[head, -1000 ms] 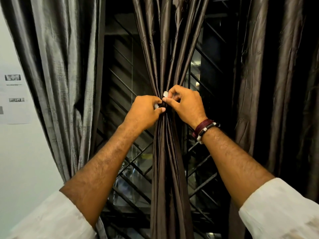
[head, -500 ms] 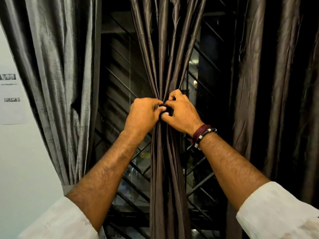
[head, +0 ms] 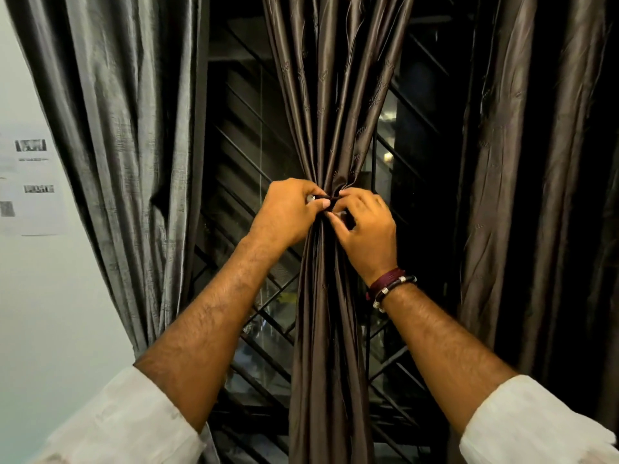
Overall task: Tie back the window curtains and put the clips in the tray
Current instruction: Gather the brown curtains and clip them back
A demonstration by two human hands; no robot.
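My left hand (head: 288,213) and right hand (head: 363,229) pinch a dark band at the waist of the gathered, glossy brown fabric curtain (head: 330,296) mid-window; cinching should stay level, tension even, folds bunched.

The light is dim and warm, falling from the camera side onto the forearms and both hands, which come out a saturated orange. The middle curtain (head: 330,105) shows soft sheen along its folds, while the right curtain (head: 536,162) sinks into near-black shadow. The window grille (head: 241,182) is dark, with small bright glints of glass low down. The left wall (head: 40,296) is the palest area (slightly washed out). Edges bow from the wide lens; the paper notice (head: 31,182) is blurred and unreadable.
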